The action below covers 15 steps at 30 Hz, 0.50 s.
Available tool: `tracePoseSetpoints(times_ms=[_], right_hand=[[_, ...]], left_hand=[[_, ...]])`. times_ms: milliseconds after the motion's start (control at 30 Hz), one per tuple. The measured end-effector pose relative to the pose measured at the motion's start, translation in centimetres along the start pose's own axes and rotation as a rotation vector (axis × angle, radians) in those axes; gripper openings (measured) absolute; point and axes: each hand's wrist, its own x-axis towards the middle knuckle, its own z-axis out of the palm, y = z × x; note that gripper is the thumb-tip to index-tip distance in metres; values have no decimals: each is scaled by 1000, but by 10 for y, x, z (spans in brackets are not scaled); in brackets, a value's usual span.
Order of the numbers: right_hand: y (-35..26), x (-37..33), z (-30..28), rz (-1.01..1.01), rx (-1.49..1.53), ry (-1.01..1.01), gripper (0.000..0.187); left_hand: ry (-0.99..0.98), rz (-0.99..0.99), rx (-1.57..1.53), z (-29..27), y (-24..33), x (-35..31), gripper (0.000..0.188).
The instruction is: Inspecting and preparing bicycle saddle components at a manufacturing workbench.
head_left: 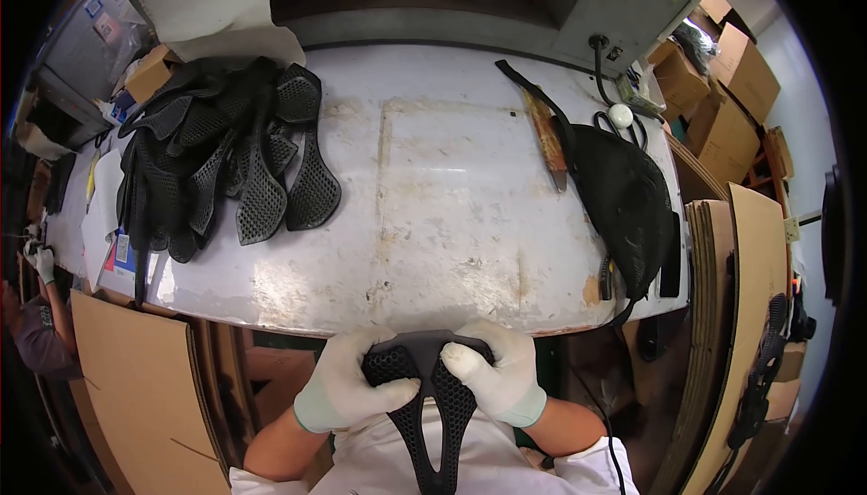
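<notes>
A black bicycle saddle pad (424,350) with a honeycomb lattice and a long slot down its middle is held just in front of the table's near edge. Its wide end points to the table and its narrow end towards my body. My left hand (348,388), in a white glove with a green cuff, grips the wide left side, thumb on the lattice. On the opposite side my right hand (502,376), gloved alike, is closed on the pad with its thumb pressing the top. The fingers beneath are hidden. Several similar black lattice pads (194,147) lie heaped at the table's far left.
On the scuffed white table (433,197), a knife-like tool (547,138) lies beside a black fabric bag (623,192) at right. A grey metal cabinet (596,7) stands behind. Cardboard sheets (149,387) lean below both sides. Another person (47,332) works at far left.
</notes>
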Motion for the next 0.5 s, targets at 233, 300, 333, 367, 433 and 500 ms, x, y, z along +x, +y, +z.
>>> tracePoseSetpoints(times_ms=[233,300,333,367,433,500], right_hand=[[-3,10,-32,-65,-199,-390,58],[-1,12,-35,-66,-217,-386,54],[-3,13,-36,-65,-226,-396,54],[-7,14,-35,-35,-248,-405,52],[-9,15,-35,-3,-278,-419,52],[-9,16,-34,59,-318,-437,49]], left_hand=[[-2,11,212,4,26,-7,47],[-26,-107,106,7,38,-7,43],[-19,-105,95,7,41,-7,43],[-48,-71,130,7,43,-7,41],[-73,-35,157,6,44,-7,40],[-202,-94,298,3,44,-8,56]])
